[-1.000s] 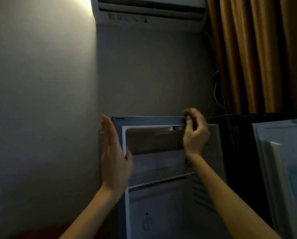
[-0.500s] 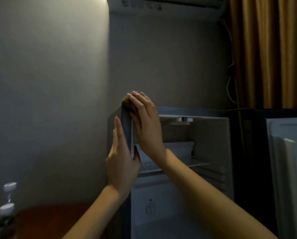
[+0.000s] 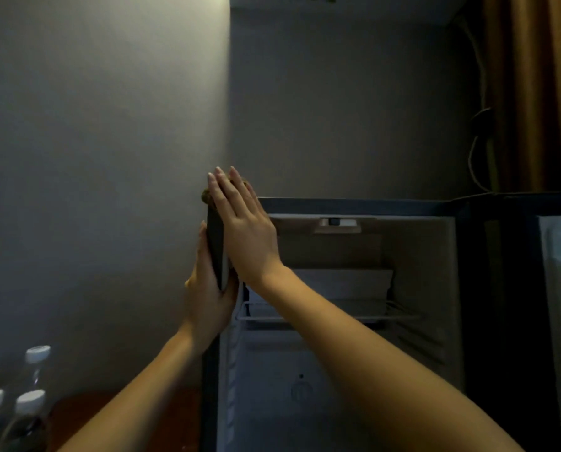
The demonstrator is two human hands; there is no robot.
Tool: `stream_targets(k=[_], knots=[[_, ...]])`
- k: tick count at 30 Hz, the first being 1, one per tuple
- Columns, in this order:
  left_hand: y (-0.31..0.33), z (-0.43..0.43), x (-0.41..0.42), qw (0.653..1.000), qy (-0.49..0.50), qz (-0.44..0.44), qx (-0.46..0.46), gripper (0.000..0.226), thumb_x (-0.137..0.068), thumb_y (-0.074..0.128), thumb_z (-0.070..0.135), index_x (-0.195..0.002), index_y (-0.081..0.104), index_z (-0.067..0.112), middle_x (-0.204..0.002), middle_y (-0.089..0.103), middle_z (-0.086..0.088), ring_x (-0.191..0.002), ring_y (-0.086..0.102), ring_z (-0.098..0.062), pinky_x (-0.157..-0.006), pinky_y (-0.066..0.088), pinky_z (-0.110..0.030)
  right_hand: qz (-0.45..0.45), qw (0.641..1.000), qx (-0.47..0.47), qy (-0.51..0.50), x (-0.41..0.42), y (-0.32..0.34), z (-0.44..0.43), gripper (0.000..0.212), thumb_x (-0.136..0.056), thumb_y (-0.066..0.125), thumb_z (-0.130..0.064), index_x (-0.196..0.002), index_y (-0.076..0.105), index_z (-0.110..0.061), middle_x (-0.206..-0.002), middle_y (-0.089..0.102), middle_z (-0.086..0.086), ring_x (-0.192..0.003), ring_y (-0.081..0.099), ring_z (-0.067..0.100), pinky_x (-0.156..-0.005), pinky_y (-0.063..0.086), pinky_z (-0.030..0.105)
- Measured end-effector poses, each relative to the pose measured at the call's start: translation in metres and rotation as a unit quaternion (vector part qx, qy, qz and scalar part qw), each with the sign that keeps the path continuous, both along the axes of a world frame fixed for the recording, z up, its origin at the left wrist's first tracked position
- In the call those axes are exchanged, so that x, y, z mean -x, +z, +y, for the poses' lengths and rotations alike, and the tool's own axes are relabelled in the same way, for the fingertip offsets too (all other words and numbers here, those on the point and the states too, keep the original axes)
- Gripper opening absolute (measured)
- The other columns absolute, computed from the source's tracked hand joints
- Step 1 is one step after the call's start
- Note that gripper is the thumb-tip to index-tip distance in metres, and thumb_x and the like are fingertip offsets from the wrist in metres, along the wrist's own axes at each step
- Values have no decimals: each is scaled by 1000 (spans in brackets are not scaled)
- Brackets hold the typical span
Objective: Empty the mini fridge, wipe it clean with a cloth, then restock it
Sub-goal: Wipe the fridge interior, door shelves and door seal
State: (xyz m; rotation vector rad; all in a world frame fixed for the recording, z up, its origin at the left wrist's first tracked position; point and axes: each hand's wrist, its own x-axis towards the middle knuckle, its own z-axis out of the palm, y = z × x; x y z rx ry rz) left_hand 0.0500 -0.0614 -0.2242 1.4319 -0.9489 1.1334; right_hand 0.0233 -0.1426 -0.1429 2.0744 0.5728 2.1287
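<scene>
Right grip lies flat, fingers straight and close together, pressing a small wadded cloth against the upper left corner of the mini fridge. Only a brownish lump of the cloth peeks out beyond the fingertips; the rest is hidden under the palm. Left grip is also spread flat, laid on the outer side of the left wall, with its thumb lying over the wall's front edge, which looks like bracing rather than holding.

The fridge stands open and looks bare inside: a wire shelf crosses the cavity with nothing visible on it, and the door is swung out to the far right. Several capped bottles stand at the lower left beside a reddish desk, well apart from the fridge, so emptying seems done and wiping is under way.

What matters next is the front edge of that left wall. Its long axis runs straight down from the cloth toward the person, so the unwiped length probably lies below the right grip, along its own forearm. A downward pull would suit. The left thumb sits on that same edge lower down, right in the path, and would likely need to lift clear
</scene>
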Motion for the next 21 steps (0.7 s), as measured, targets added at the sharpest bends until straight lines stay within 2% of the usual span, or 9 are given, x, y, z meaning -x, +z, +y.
stream_targets(k=[2,5,7,9,13,15,16,19,21], knots=[[0,1,-14,1000,-13,2,7,80,-92,61,14,-154,10,10,-138,44,1,-109,44,8,-76,40,3,5,999,27,-35,-6,1,-4,49,-96,48,-4,-145,40,-4,-152,38,12,-144,27,26,-120,22,36],[-1,2,-27,1000,-12,-4,11,81,-91,57,24,-154,7,12,-147,29,8,-121,42,-2,-90,43,-17,-12,997,24,-72,-1,2,-25,48,-94,34,-2,-141,46,-3,-149,42,13,-142,33,27,-116,29,40],[-3,1,-31,1000,-11,-3,10,81,-91,52,30,-154,5,13,-152,19,9,-127,33,1,-95,36,-14,-39,994,-19,-97,13,-5,-54,51,-93,37,4,-143,43,-4,-151,40,11,-143,30,25,-116,31,40],[-5,-1,-33,1000,-17,-6,17,79,-92,50,30,-154,5,13,-157,17,4,-135,32,-7,-99,32,-13,-67,985,-95,-125,31,-14,-88,58,-91,42,12,-146,37,-5,-153,35,10,-145,25,22,-118,26,36],[-7,-1,-35,999,-17,-16,25,77,-94,52,25,-153,3,18,-158,19,-1,-137,38,-24,-103,41,-29,-104,967,-213,-88,34,-23,-86,66,-85,32,21,-147,33,0,-155,30,13,-147,21,24,-121,19,36],[-7,-1,-35,1000,-17,-11,15,82,-94,57,17,-153,0,23,-158,20,-4,-137,39,-27,-102,45,-39,-83,981,-161,-75,15,-18,-47,59,-88,29,16,-144,40,0,-152,36,14,-145,26,25,-120,22,37],[-8,-1,-36,1000,-20,-6,13,85,-94,60,14,-153,0,24,-158,24,-7,-135,42,-25,-99,48,-38,-64,989,-117,-70,3,-15,-26,53,-91,29,8,-141,44,-1,-149,40,14,-143,32,27,-118,27,38],[-8,0,-34,999,-36,19,18,84,-92,62,16,-154,6,21,-151,37,-8,-121,47,-7,-86,47,-16,-11,997,-47,-54,-17,-8,16,49,-94,34,-16,-137,49,1,-145,45,16,-138,38,29,-113,35,41],[-7,-1,-33,999,-27,23,18,82,-93,61,18,-155,7,19,-152,36,-10,-122,50,-13,-86,48,-25,15,997,1,-73,-11,-5,6,49,-95,33,-14,-139,47,1,-148,43,16,-140,36,28,-115,32,41]])
